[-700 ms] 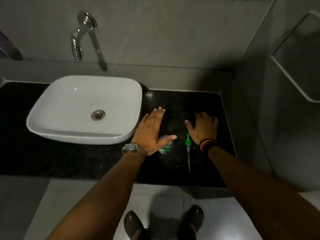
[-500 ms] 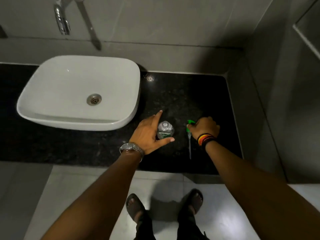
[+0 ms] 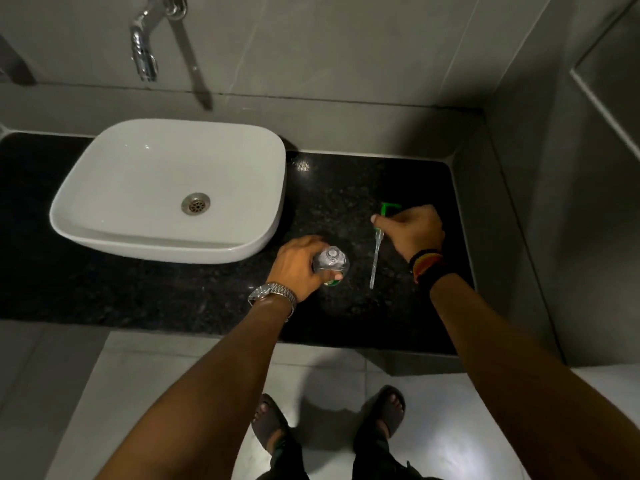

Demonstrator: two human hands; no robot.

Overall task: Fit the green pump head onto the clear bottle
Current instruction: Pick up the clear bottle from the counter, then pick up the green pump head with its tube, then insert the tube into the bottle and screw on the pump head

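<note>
The clear bottle (image 3: 331, 263) stands upright on the black counter (image 3: 173, 292), its open neck facing up and a green label low on its side. My left hand (image 3: 300, 268) wraps around it from the left. The green pump head (image 3: 387, 209) is gripped in my right hand (image 3: 412, 230), to the right of the bottle. Its green nozzle sticks out above my fingers and its clear dip tube (image 3: 375, 261) hangs down toward the counter. Pump and bottle are apart.
A white basin (image 3: 166, 233) sits on the counter just left of the bottle, under a chrome tap (image 3: 145, 39). Grey tiled walls close off the back and the right. The counter's front edge runs below my wrists; my sandalled feet stand on the floor tiles.
My left hand has closed around the bottle. My right hand has lifted the pump head off the counter, so the tube now hangs from it.
</note>
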